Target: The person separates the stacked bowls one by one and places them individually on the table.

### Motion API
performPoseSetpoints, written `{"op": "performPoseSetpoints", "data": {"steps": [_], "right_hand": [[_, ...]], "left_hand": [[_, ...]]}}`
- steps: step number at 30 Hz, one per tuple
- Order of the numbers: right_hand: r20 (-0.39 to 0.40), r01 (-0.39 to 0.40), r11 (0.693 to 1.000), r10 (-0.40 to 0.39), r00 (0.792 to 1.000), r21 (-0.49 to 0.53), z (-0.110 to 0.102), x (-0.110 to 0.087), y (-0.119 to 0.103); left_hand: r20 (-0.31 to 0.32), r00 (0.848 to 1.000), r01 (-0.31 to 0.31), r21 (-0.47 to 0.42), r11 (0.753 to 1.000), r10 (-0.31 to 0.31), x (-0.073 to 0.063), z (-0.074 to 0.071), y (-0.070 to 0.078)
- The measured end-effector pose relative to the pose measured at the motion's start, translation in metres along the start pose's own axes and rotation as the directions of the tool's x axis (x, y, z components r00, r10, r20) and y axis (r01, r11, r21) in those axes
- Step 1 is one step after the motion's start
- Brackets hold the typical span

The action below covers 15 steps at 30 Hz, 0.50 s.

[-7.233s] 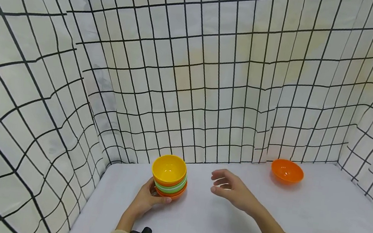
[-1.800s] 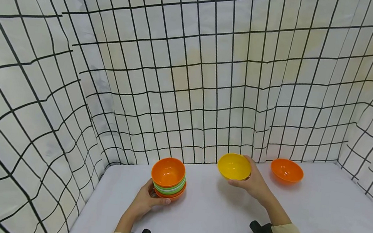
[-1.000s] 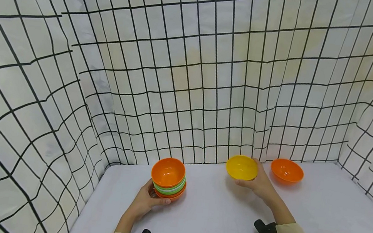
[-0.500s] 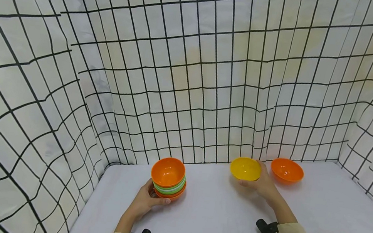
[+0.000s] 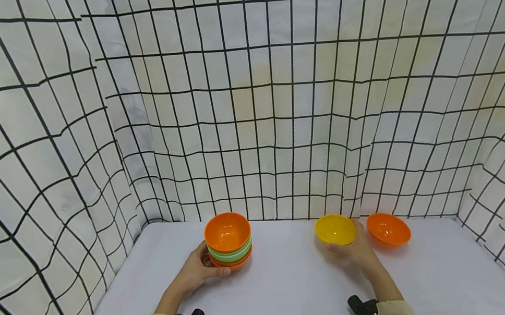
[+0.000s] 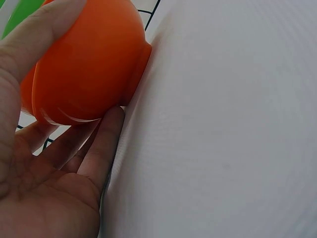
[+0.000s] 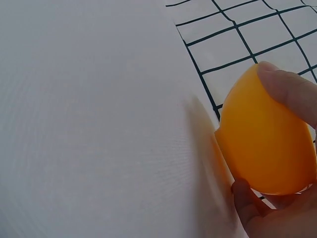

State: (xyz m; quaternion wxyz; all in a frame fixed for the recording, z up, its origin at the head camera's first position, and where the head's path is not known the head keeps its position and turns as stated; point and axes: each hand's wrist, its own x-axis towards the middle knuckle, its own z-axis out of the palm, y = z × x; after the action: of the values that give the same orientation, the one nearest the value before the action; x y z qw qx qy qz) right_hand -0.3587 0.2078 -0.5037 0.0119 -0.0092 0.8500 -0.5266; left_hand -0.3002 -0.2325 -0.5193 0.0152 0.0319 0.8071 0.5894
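Note:
In the head view, my left hand (image 5: 196,271) holds the lower side of a stack of nested bowls, with an orange bowl (image 5: 228,233) on top, green and white rims (image 5: 232,256) below it and more orange at the bottom. The left wrist view has the thumb and fingers around the stack's lowest orange bowl (image 6: 94,64), whose foot is at the tabletop. My right hand (image 5: 357,248) grips a yellow bowl (image 5: 335,229) by its right side, thumb in front. Seen from the right wrist, that yellow bowl (image 7: 267,139) is close over the white surface, its shadow beside it.
A separate orange bowl (image 5: 388,230) stands at the back right, just beyond my right hand. The white tabletop (image 5: 282,298) ends at a white wall (image 5: 256,126) with a black grid, which also rises on the left and right sides.
The yellow bowl, earlier on top of the stack, has gone right in my right hand and lowered toward the table near the orange bowl. My left hand has stayed at the stack.

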Motion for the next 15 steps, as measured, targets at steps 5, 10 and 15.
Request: {"op": "performPoseSetpoints", "data": {"steps": [5, 10, 15], "right_hand": [[-0.003, 0.007, 0.999, -0.007, 1.0, -0.051, -0.0002, -0.0004, 0.0024], [0.005, 0.002, 0.999, -0.002, 1.0, -0.046, 0.0, -0.0009, 0.0039], [0.013, 0.0, 1.0, 0.001, 1.0, -0.026, -0.0003, 0.0002, 0.0069]], "left_hand": [[0.003, 1.0, -0.007, -0.002, 1.0, 0.007, -0.0004, 0.0006, 0.0005], [0.005, 1.0, -0.022, 0.009, 1.0, 0.022, -0.002, 0.0008, 0.0029], [0.0, 1.0, -0.013, -0.002, 1.0, 0.013, -0.0027, 0.0013, 0.0051]]}}
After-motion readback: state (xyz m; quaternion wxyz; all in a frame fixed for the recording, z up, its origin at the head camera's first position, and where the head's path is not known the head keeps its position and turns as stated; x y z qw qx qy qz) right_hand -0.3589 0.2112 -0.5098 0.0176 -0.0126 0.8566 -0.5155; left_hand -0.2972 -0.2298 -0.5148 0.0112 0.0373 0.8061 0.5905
